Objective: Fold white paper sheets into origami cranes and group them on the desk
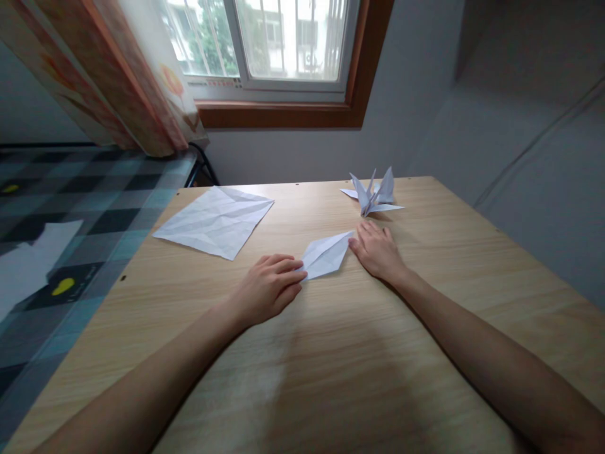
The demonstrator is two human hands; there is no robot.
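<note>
Nearest the camera, two bare forearms reached out across a pale wood-grain laminate table (pixel 331 378), angling in toward each other.

The left hand (pixel 267 291) lay knuckles-up on the tabletop with its fingers half curled. Its fingertips (pixel 297 275) sat on the near, left-hand point of a small white paper folded into a long kite shape (pixel 327 253). The thumb was tucked out of sight, so it could not be told whether the hand pinched that point or only pressed on it.

The right hand (pixel 378 251) rested palm-down and flat, fingers stretched out and close together, holding nothing. Its fingers (pixel 362 236) touched the far, right-hand point of the folded paper. The paper lay flat on the table between the two hands, slanting from near left to far right, with its creased middle bare and only its two ends met by fingers.

Farther back on the left lay a larger, creased square sheet of white paper (pixel 215 221), spread open and well apart from both hands. Behind the right hand, near the table's far edge, stood a finished white paper crane (pixel 373 192), just beyond the fingers and not touching them.

Left of the table was a grey-and-teal checked bedcover (pixel 94 208). Beyond it hung an orange patterned curtain (pixel 132 75) beside a wood-framed window (pixel 269 38).
</note>
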